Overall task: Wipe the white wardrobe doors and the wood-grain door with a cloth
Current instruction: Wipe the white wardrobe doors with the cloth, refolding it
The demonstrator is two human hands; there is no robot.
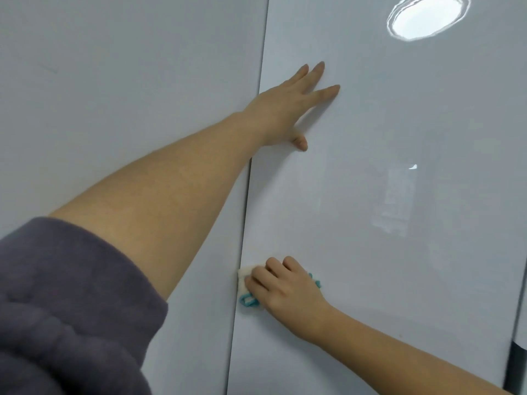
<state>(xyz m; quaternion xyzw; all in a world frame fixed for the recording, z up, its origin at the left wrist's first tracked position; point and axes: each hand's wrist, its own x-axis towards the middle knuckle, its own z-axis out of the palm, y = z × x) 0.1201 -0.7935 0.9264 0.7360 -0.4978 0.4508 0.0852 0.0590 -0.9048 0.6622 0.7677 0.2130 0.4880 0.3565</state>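
Two glossy white wardrobe doors fill the view, the left door [114, 95] and the right door [399, 252], split by a thin vertical seam. My left hand [293, 106] lies flat with straight fingers against the right door, just right of the seam, high up. Lower down, my right hand [282, 286] presses a white cloth with a teal edge [245, 283] onto the right door beside the seam, fingers bent over it. No wood-grain door is in view.
A ceiling lamp's bright oval reflection [425, 17] shows at the right door's top. A dark gap [517, 360] runs along that door's right edge at the lower right. My purple sleeve [62, 309] covers the lower left corner.
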